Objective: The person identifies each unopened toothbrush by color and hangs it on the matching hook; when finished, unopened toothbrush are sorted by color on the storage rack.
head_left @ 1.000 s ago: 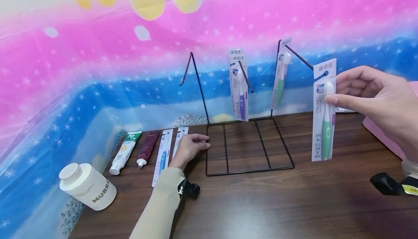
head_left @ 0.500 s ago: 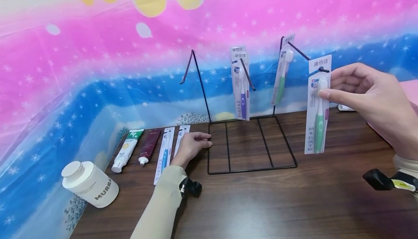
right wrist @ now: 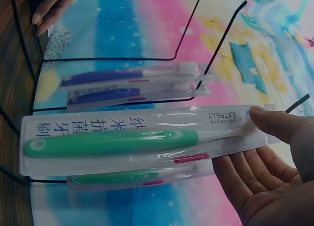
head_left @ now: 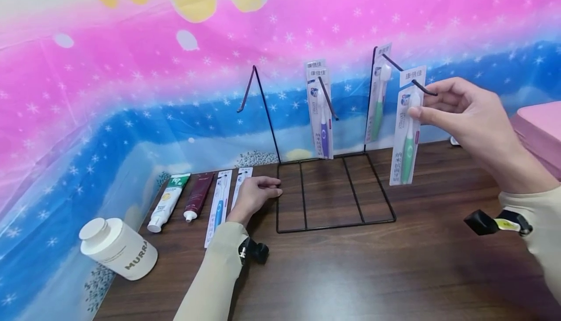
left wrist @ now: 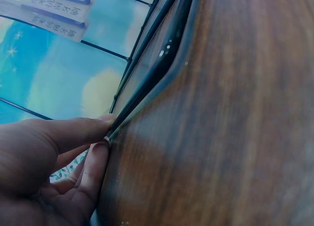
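My right hand [head_left: 471, 123] pinches a packaged green toothbrush [head_left: 407, 136] between thumb and fingers, near the brush head. The rack's right hook passes through the hole in its card and sticks out in front. Behind it on that hook hangs another packaged green toothbrush [head_left: 378, 102]. Packaged purple toothbrushes [head_left: 323, 126] hang from the middle hook. At the left of the black wire rack [head_left: 305, 204], my left hand [head_left: 253, 198] pinches the base wire with thumb and fingertips, as the left wrist view also shows. The left hook [head_left: 246, 89] carries nothing.
Left of the rack lie packaged blue toothbrushes [head_left: 219, 209], one partly hidden by my hand, a maroon tube [head_left: 199, 197] and a green-white toothpaste tube [head_left: 168, 204]. A white bottle [head_left: 120, 249] stands nearest. A pink object [head_left: 539, 136] sits far right.
My right hand has moved left and back with the green toothbrush, whose card has slid from the hook's tip farther onto it. The left hand keeps its place on the rack.
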`<state>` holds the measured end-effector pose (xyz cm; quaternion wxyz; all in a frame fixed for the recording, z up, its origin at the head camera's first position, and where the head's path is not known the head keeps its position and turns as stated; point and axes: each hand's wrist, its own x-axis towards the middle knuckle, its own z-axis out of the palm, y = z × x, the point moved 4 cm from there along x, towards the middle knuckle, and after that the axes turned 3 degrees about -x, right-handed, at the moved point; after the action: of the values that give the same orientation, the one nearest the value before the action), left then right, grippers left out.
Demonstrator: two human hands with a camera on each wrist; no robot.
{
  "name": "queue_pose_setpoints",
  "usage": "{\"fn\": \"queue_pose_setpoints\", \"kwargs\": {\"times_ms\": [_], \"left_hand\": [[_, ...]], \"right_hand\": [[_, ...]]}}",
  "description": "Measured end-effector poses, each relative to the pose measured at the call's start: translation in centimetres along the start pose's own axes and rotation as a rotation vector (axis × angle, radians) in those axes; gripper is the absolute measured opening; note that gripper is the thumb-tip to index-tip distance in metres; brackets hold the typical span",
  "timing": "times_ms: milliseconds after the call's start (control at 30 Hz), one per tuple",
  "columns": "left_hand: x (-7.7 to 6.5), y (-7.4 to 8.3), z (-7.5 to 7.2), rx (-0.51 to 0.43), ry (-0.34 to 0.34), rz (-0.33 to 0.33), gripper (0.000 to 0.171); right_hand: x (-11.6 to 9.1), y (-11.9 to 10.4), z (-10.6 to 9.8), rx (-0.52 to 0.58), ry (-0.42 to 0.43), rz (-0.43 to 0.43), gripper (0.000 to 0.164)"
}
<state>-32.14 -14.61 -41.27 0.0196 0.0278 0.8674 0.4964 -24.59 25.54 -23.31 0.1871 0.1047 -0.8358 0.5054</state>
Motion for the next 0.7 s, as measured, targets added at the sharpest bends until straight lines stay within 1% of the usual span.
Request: {"fn": "queue_pose_setpoints", "kwargs": {"times_ms": [67, 133, 300, 433, 700], "left_hand": [[0.1, 0.1, 0.0, -0.005, 0.0, 0.004, 0.023], [0.1, 0.2, 0.0, -0.007, 0.002, 0.006, 0.023], [0.0, 0.1, 0.0, 0.003, 0.006, -0.016, 0.023], [-0.1, 0.0, 0.0, 0.001, 0.002, -0.027, 0.024], [-0.2, 0.0, 0.0, 0.0, 0.002, -0.042, 0.024]], "right_hand": [[0.4, 0.0, 0.1, 0.003, -0.002, 0.003, 0.045], [0.9, 0.0, 0.3, -0.024, -0.004, -0.001, 0.047], [1.9, 0.1, 0.8, -0.076, -0.008, -0.012, 0.05], [2.6, 0.3, 1.4, -0.063, -0.011, -0.015, 0.052], [4.1, 0.6, 2.2, 0.028, -0.001, -0.028, 0.051]]}}
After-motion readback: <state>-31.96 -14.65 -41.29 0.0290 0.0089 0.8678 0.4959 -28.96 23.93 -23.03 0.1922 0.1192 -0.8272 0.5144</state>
